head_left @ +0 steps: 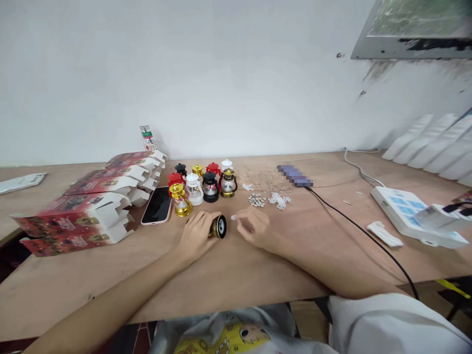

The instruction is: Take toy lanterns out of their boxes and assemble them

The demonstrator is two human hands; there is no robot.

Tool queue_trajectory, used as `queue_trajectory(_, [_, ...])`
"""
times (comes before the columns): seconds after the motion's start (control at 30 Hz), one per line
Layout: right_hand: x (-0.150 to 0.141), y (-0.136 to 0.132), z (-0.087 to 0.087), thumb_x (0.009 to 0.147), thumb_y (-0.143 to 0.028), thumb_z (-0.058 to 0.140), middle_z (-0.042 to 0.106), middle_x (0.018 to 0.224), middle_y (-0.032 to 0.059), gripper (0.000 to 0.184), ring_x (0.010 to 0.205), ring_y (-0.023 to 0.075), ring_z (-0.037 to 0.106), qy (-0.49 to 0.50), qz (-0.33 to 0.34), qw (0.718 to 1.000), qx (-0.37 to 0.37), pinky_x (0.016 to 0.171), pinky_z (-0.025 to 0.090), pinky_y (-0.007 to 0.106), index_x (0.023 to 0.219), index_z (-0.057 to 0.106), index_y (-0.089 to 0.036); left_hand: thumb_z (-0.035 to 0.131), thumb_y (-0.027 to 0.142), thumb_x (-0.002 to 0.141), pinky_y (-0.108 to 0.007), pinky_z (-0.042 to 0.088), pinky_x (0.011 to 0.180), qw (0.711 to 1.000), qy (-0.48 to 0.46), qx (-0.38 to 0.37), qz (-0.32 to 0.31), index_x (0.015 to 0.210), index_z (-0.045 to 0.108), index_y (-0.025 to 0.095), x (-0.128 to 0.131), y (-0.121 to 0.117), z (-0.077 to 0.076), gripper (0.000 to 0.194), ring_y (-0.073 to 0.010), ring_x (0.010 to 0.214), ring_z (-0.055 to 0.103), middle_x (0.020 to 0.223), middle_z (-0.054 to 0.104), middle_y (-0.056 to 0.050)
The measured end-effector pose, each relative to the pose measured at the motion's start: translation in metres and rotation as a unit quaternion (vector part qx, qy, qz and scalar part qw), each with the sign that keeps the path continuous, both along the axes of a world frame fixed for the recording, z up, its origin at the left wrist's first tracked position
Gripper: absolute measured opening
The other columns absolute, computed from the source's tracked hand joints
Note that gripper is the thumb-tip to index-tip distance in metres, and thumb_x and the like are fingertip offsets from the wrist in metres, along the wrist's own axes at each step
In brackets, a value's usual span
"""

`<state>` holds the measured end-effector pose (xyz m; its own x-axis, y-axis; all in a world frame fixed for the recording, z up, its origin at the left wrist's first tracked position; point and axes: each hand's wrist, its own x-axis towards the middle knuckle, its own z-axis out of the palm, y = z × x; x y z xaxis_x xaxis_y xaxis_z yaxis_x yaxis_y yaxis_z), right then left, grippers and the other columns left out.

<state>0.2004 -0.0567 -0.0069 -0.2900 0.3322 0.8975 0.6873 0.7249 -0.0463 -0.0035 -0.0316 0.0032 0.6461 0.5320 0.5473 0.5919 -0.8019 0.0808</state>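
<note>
My left hand (pixel 196 233) is closed around a black and bronze miniature lantern (pixel 220 227), which lies on its side with its open underside turned to the right. Just right of it, my right hand (pixel 257 227) pinches a small white piece (pixel 233 217) between thumb and forefinger, apart from the lantern. Behind my hands stand several upright miniature lanterns (pixel 194 190) in gold, white, black, red and bronze. Beyond my right hand lie a pile of small round discs (pixel 257 200), a pile of white plastic pieces (pixel 279 200) and scattered thin metal bits (pixel 271 183).
Red printed boxes (pixel 77 214) with raised flaps are stacked at left, beside a phone (pixel 157 206). A blurred-out device (pixel 295 176) with a black cable (pixel 354 228) lies at right, near a white power strip (pixel 413 216). White containers (pixel 435 147) stand at far right.
</note>
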Motion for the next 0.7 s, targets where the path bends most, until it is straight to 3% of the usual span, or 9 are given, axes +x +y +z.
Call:
queue_trajectory(0.13, [0.038,0.025,0.003,0.079,-0.011,0.043,0.06,0.069,0.0053,0.017,0.069,0.0181,0.053,-0.05,-0.186,0.98,-0.043,0.064,0.04,0.029,0.075,0.057,-0.019,0.06,0.016,0.073,-0.034,0.046,0.075,1.0,0.015,-0.004,0.003,0.112,0.049,0.017,0.0,-0.001,0.001,0.041,-0.0234,0.091,0.057,0.099,0.062,-0.008])
queue_trajectory(0.23, [0.07,0.045,0.0,0.079,-0.014,0.042,0.061,0.075,0.0077,0.018,0.076,0.0206,0.052,-0.046,-0.319,0.934,-0.153,0.066,0.037,0.029,0.071,0.057,-0.018,0.059,0.016,0.072,-0.034,0.045,0.075,1.0,0.027,-0.009,0.005,0.112,0.05,0.017,0.0,-0.001,0.001,0.041,-0.0238,0.093,0.057,0.1,0.062,-0.009])
queue_trajectory(0.33, [0.093,0.058,-0.004,0.08,-0.015,0.039,0.062,0.08,0.0097,0.02,0.08,0.0221,0.051,-0.028,-0.402,0.886,-0.227,0.067,0.036,0.03,0.075,0.059,-0.017,0.058,0.016,0.072,-0.034,0.045,0.074,0.999,0.03,-0.009,0.003,0.112,0.049,0.017,0.0,-0.001,0.002,0.041,-0.0234,0.091,0.057,0.099,0.062,-0.008])
queue_trajectory(0.47, [0.105,0.065,-0.009,0.083,-0.015,0.036,0.063,0.087,0.0135,0.026,0.085,0.0234,0.052,-0.04,-0.43,0.861,-0.267,0.072,0.036,0.031,0.08,0.061,-0.014,0.056,0.015,0.072,-0.033,0.045,0.073,0.999,0.032,0.005,-0.008,0.112,0.05,0.017,-0.001,0.001,0.002,0.04,-0.023,0.09,0.058,0.097,0.063,-0.008])
queue_trajectory(0.7, [0.105,0.064,-0.012,0.079,-0.014,0.04,0.06,0.093,0.0163,0.024,0.09,0.0253,0.05,-0.058,-0.431,0.863,-0.255,0.078,0.037,0.035,0.079,0.064,-0.012,0.056,0.015,0.072,-0.033,0.045,0.071,0.999,0.025,0.026,-0.023,0.111,0.049,0.017,-0.002,0.003,0.001,0.039,-0.0233,0.089,0.058,0.096,0.063,-0.008])
